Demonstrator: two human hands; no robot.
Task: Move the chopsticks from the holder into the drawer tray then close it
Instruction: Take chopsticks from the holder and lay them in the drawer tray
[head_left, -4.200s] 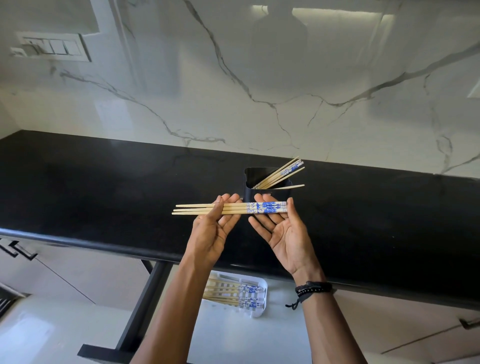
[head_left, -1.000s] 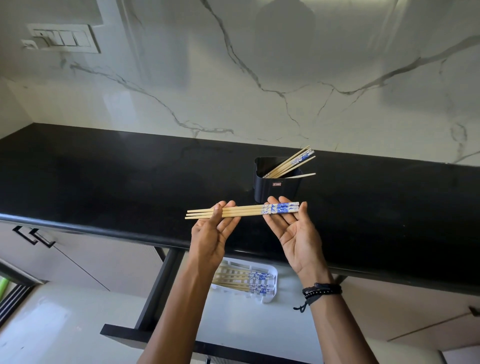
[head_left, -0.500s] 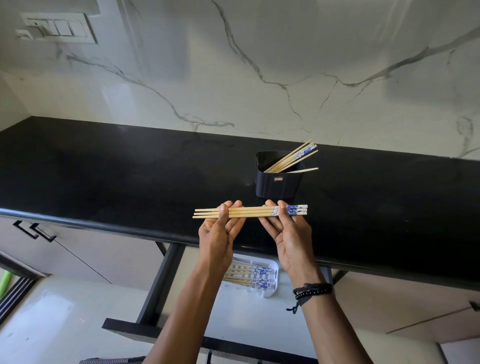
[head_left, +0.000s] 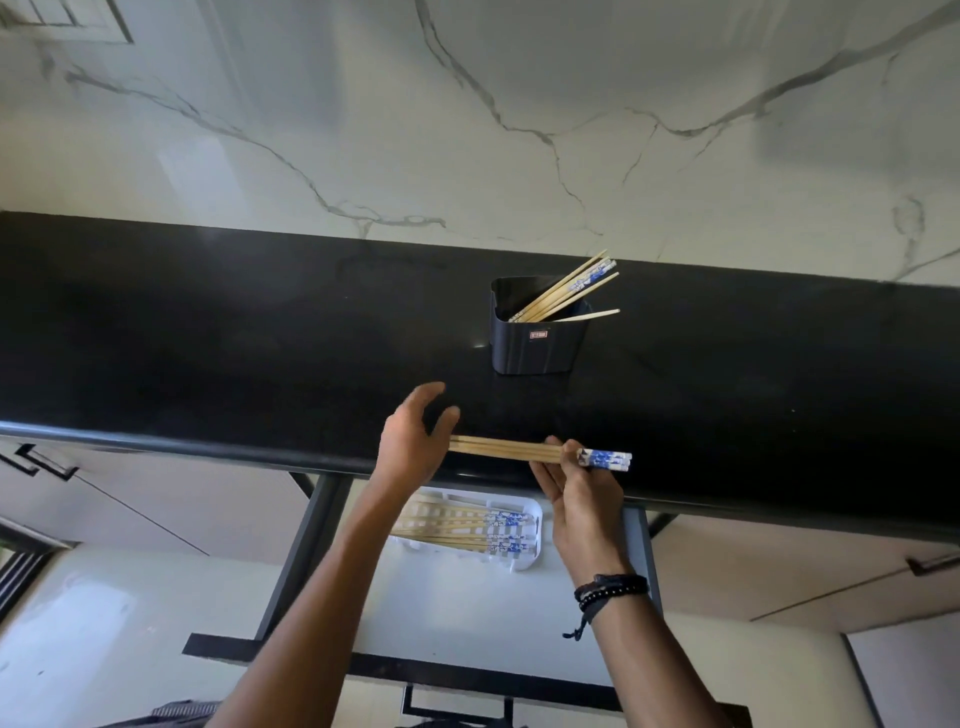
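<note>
While the right grip (head_left: 576, 493) pinches the chopsticks (head_left: 504, 450) (near blue ends), the left grip (head_left: 413, 447) splays at their tips.

Views: one. Head camera, wide-angle, worn by the person at the bench (head_left: 208, 322). Faces forward and steeply down, toward the marble wall (head_left: 519, 130) behind the bench. Range: close. Both forearms (head_left: 322, 597) enter from the bottom edge, with left hand (head_left: 410, 447) and right hand (head_left: 576, 499) near frame centre. Wall fills the top. Bench crosses mid-frame as a broad band sloping lower to the right. Open drawer (head_left: 457, 613) lies beneath its front edge, lower centre.
</note>
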